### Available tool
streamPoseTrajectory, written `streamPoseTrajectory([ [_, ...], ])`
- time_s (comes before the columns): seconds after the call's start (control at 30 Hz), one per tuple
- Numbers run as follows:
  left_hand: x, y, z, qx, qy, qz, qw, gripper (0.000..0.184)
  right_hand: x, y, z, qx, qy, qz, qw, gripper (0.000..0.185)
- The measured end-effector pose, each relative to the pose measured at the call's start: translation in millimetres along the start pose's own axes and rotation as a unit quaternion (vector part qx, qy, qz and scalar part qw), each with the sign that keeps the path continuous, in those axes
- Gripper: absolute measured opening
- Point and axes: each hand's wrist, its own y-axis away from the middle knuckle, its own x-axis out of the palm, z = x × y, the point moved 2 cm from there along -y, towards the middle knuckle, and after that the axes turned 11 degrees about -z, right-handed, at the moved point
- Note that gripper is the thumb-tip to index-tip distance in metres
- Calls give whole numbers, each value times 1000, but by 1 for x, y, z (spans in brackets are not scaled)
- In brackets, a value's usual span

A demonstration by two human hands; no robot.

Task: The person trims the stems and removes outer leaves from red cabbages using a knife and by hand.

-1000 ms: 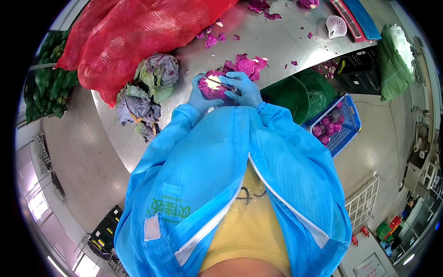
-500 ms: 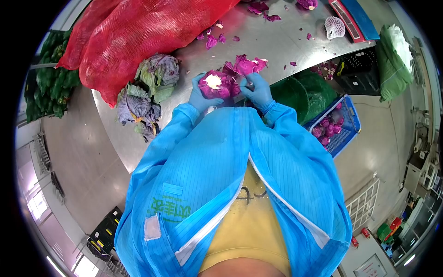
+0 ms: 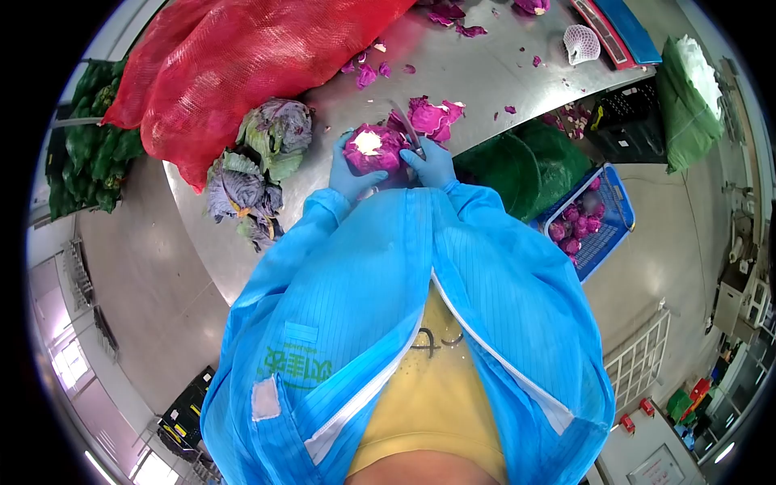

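Note:
A purple cabbage (image 3: 380, 155) with a pale cut stem end facing up sits at the table's near edge. My gloved left hand (image 3: 349, 171) is closed around its left side. On the right, my gloved right hand (image 3: 434, 166) grips a knife (image 3: 406, 124), its blade pointing up and away from me. The fingers of this hand are close beside the cabbage; whether they touch it I cannot tell. Just beyond the knife lie loose purple cabbage leaves (image 3: 435, 120). The knife's handle is mostly hidden in my glove.
Left on the metal table (image 3: 339, 109) are untrimmed cabbages (image 3: 275, 133) and a large red mesh sack (image 3: 242, 61). A blue basket (image 3: 618, 218) of purple cabbages stands at right, beside a green sack (image 3: 525, 166). A white foam net (image 3: 581, 44) lies at the far right.
My right hand has moved left to the cabbage, and the knife blade now shows upright. My left hand still holds the cabbage, nearly in place.

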Motion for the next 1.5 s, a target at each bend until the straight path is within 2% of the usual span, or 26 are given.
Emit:
streamPoseTrajectory([
  [0.03, 1, 5, -3, 0, 46, -43, 998, 115, 2, 1, 1, -2, 0, 3, 1000, 52],
  [0.1, 8, 13, -7, -2, 90, -82, 993, 118, 6, 4, 6, -105, 116, -51, 986, 50],
  [0.17, 15, 22, -11, 86, -61, -171, 980, 123, 11, 8, 8, -128, 92, -57, 986, 47],
  [0.2, 19, 25, -28, 33, -146, -183, 972, 124, 13, 9, 11, -174, 103, -70, 977, 46],
  [0.23, 17, 27, -23, 29, -148, -188, 971, 124, 16, 10, 14, -221, 113, -84, 965, 46],
  [0.3, 13, 17, -17, -34, -19, -218, 975, 121, 19, 9, 17, -235, 114, -78, 962, 45],
  [0.33, 13, 18, -21, -73, -10, -196, 978, 114, 21, 9, 15, -233, 106, -82, 963, 45],
  [0.5, 4, 17, -28, -105, -26, -219, 970, 100, 10, 17, 25, -262, 118, -93, 953, 41],
  [0.53, 3, 16, -39, -201, 81, -231, 948, 96, 8, 16, 26, -262, 118, -94, 953, 41],
  [0.57, 4, 17, -46, -293, 187, -237, 907, 92, 4, 14, 26, -235, 88, -104, 962, 39],
  [0.6, 2, 18, -49, -326, 180, -220, 902, 83, 1, 11, 25, -208, 58, -114, 970, 37],
  [0.63, -4, 15, -36, -326, 179, -218, 902, 83, -3, 8, 24, -208, 58, -116, 970, 37],
  [0.7, -6, 11, -7, -351, 331, -90, 871, 79, -16, 0, 16, -112, 21, -173, 978, 36],
  [0.77, -4, 12, 7, -364, 337, -74, 865, 78, -30, -7, 10, -63, 104, -215, 969, 36],
  [0.83, 4, 13, 1, -422, 400, 0, 814, 78, -46, -17, -2, -44, 131, -249, 959, 45],
  [0.87, 9, 14, -7, -422, 401, 2, 813, 78, -55, -20, -6, -9, 155, -220, 963, 49],
  [0.9, 16, 17, -37, -388, 355, -25, 850, 80, -59, -20, 0, -7, 156, -221, 963, 49],
  [0.97, 21, 16, -43, -355, 306, -46, 882, 83, -61, -17, 12, -137, 178, -228, 947, 50],
  [1.03, 24, 4, -26, -87, 100, -52, 990, 91, -47, -18, 12, -87, 151, -183, 968, 55],
  [1.13, 22, -5, -6, -27, 19, -60, 998, 102, -28, -14, 13, -37, 118, -108, 986, 57],
  [1.2, 23, -5, -6, 3, -24, -48, 999, 107, -16, -7, 9, 91, -75, -42, 992, 55],
  [1.3, 23, -5, -4, 21, -52, -37, 998, 107, -14, -2, 9, 98, -108, -38, 989, 53],
  [1.33, 22, -4, -4, 20, -52, -39, 998, 107, -17, -3, 10, 107, -89, -30, 990, 45],
  [1.37, 22, -4, -3, 30, -45, -37, 998, 107, -18, -3, 8, 107, -89, -28, 990, 45],
  [1.43, 22, -4, 1, 40, -38, -35, 998, 106, -23, -2, 13, -69, 58, -104, 991, 37],
  [1.5, 21, -5, -3, 77, -29, -37, 996, 104, -24, -4, 11, -83, 125, -108, 983, 30],
])
